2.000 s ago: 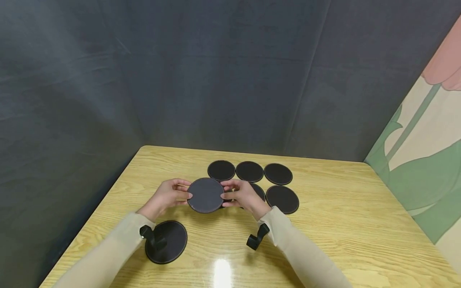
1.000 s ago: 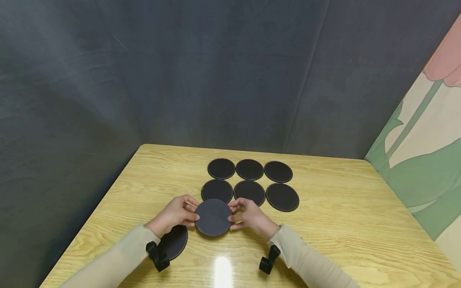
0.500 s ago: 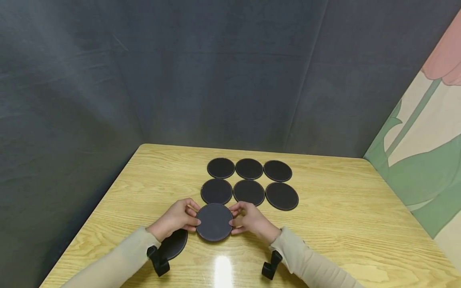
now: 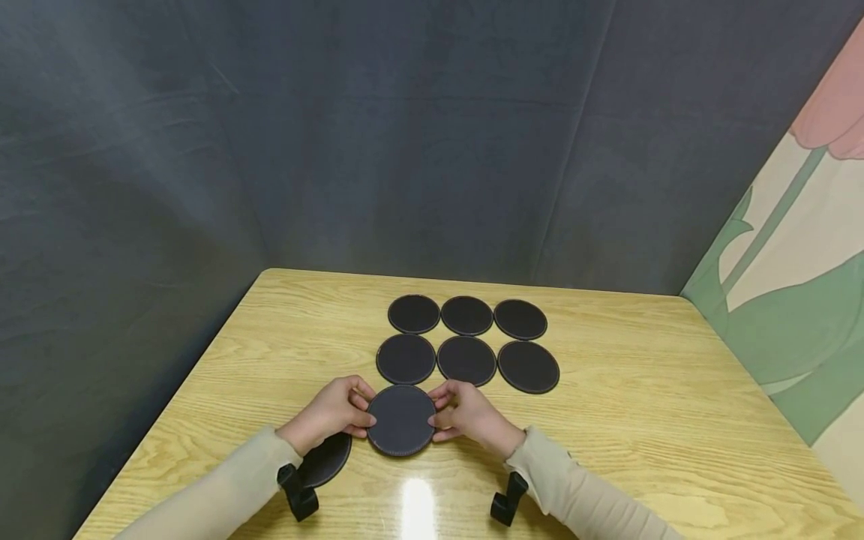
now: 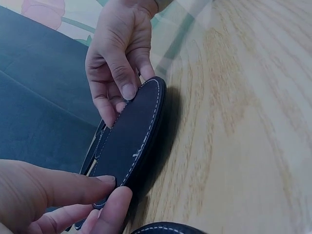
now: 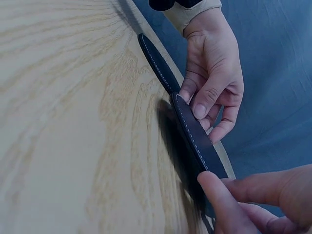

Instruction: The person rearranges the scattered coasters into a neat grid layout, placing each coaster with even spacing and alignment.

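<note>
A round black coaster (image 4: 401, 420) with a stitched rim is held by both hands. My left hand (image 4: 334, 411) pinches its left edge between thumb and fingers. Opposite, my right hand (image 4: 472, 418) pinches the right edge. In the left wrist view the coaster (image 5: 131, 129) shows white stitching, with a dark shadow on the wood beside it; the right wrist view shows the coaster (image 6: 197, 134) close over the table. Its far rim meets the near rim of the front-left coaster (image 4: 406, 358) of two rows. Another coaster (image 4: 327, 459) lies below my left wrist, partly hidden by it.
Two rows of matching coasters lie flat on the wooden table (image 4: 641, 420); the back row includes a middle coaster (image 4: 467, 315), the front row a right-hand coaster (image 4: 529, 367). A dark curtain (image 4: 418, 150) stands behind, and a flower-patterned cloth (image 4: 803, 315) at the right.
Both hands have brought the coaster toward the person and slightly right, then down close to the table. It no longer covers the front row. Over the last half second it barely moves.
</note>
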Motion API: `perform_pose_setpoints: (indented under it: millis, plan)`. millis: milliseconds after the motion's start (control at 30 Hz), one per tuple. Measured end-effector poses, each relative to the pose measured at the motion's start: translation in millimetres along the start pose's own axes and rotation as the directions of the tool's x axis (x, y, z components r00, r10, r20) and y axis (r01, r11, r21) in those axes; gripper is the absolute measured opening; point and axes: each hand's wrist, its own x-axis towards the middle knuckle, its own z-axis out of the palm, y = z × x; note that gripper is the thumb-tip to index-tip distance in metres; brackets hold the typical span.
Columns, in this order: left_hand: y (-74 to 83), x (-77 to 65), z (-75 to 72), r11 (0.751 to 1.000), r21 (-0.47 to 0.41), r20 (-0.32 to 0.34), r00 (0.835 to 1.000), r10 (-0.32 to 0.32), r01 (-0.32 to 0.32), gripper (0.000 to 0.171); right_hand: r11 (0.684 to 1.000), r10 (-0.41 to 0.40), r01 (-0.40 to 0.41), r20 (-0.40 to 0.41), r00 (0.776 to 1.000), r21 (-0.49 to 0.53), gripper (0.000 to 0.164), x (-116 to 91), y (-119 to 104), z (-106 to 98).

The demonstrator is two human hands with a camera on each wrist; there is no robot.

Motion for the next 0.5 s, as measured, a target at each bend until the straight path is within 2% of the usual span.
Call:
perform_pose_setpoints:
  millis: [200, 500]
  plan:
    - [1.4, 0.0, 1.7, 1.000, 0.011, -0.010, 1.000, 0.002, -0.002, 0.033, 1.000, 0.008, -0.008, -0.002, 1.000, -0.015, 0.037, 0.5, -0.6, 0.4]
    - [1.1, 0.3, 6.1, 0.998, 0.049, -0.055, 0.998, -0.034, 0.037, 0.032, 0.997, 0.050, -0.051, -0.022, 0.998, -0.051, 0.037, 3.8, -2.2, 1.6]
